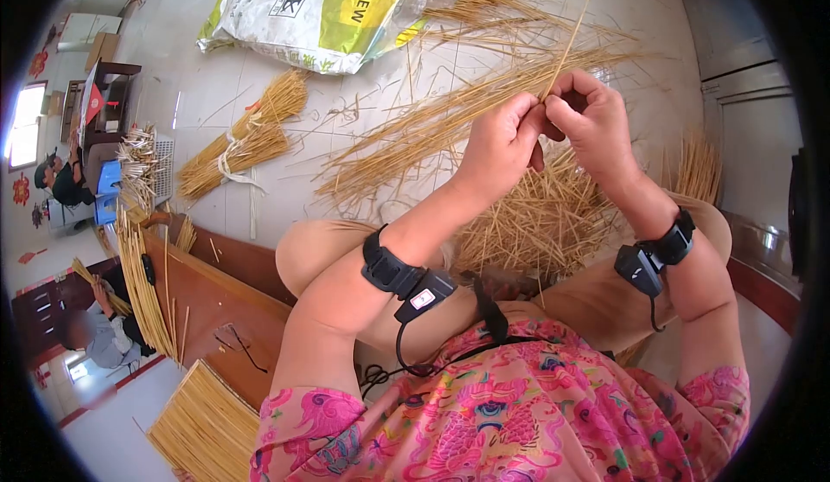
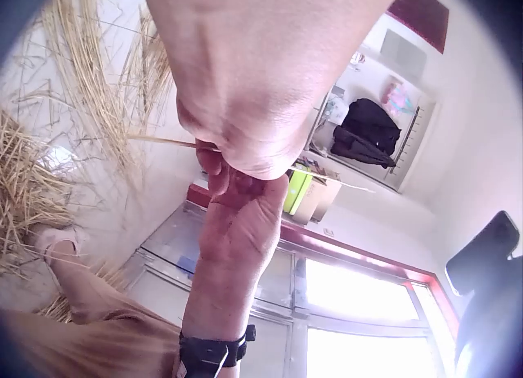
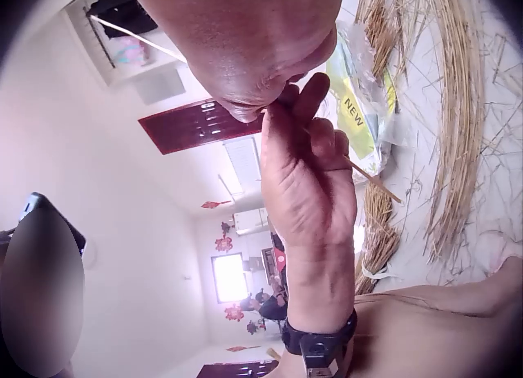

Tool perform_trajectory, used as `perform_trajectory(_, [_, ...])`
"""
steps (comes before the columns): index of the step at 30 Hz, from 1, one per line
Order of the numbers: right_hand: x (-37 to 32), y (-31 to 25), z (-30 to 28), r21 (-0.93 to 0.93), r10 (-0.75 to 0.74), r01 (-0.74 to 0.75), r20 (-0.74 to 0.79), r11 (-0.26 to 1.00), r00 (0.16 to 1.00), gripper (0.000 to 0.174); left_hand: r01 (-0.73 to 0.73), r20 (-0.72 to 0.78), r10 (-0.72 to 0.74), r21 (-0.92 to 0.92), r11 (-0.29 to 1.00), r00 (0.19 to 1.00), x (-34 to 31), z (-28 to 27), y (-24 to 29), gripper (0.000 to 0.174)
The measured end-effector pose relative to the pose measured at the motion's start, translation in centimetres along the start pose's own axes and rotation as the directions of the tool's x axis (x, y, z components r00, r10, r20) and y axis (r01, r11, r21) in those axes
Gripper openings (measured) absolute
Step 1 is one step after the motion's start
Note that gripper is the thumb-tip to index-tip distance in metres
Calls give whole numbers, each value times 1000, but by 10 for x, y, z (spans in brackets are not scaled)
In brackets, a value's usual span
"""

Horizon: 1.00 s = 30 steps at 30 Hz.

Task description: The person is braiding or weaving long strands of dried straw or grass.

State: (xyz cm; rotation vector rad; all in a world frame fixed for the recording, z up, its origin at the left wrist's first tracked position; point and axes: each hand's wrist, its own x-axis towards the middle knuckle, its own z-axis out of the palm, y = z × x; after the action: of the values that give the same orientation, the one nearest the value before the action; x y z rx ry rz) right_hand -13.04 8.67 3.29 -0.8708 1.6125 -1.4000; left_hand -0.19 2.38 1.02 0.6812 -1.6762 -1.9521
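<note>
A single straw stalk (image 1: 571, 43) runs upward from between the two hands, which meet fingertip to fingertip above the lap. The left hand (image 1: 503, 136) pinches it, and so does the right hand (image 1: 596, 126), with thumb and curled fingers. In the left wrist view the stalk (image 2: 163, 141) sticks out on both sides of the hands. The right wrist view shows one end of the stalk (image 3: 374, 179) below the left hand's fingers (image 3: 323, 141). Fingers hide the middle of the stalk. Under the hands lies a heap of short straw pieces (image 1: 549, 223).
Long loose straws (image 1: 398, 149) spread over the tiled floor ahead. A tied straw bundle (image 1: 251, 132) lies left of them, near a white-green printed sack (image 1: 298, 15). On the left stands a brown wooden bench (image 1: 216, 287) with glasses (image 1: 240, 344). Two other people sit farther left.
</note>
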Motion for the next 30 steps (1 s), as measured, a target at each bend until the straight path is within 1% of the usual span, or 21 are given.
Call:
perform_trajectory(3, [1, -3, 1, 51, -8, 7, 10, 999, 1000, 7, 66, 38, -63, -89, 994, 997, -1, -5, 4, 21])
perform_trajectory(6, [-1, -12, 3, 73, 5, -5, 2, 997, 1000, 7, 46, 75, -40, -72, 996, 996, 2, -11, 7, 22])
perform_trajectory(9, [1, -10, 1, 17, -31, 30, 26, 999, 999, 7, -13, 8, 13, -24, 1000, 1000, 1, -7, 6, 18])
perform_trajectory(12, [5, 2, 2, -62, -111, 113, 37, 992, 993, 8, -135, -42, 141, 127, 983, 989, 0, -3, 3, 13])
perform_trajectory(15, [-2, -3, 11, -283, -151, 135, -37, 950, 988, 9, -125, -26, 133, 208, 970, 991, -2, -4, 2, 9])
perform_trajectory(18, [-2, 3, 9, -408, -174, 145, -33, 902, 984, 10, -146, -27, 160, 269, 952, 987, -3, -4, -2, 10])
perform_trajectory(21, [-4, 4, 11, -376, -181, 149, -51, 915, 982, 11, -149, -35, 162, 252, 956, 986, -4, -3, -1, 10])
perform_trajectory(24, [-5, 2, 9, -373, -180, 154, -36, 915, 983, 11, -154, -30, 165, 228, 961, 986, -3, -3, -2, 11])
perform_trajectory(27, [-7, 0, 11, -322, -209, 185, -41, 928, 977, 9, -164, -21, 172, 207, 965, 985, -4, -3, 1, 10])
perform_trajectory(30, [-7, 0, 9, -326, -170, 151, -33, 933, 985, 6, -180, -10, 187, 217, 959, 982, -4, -4, 0, 11])
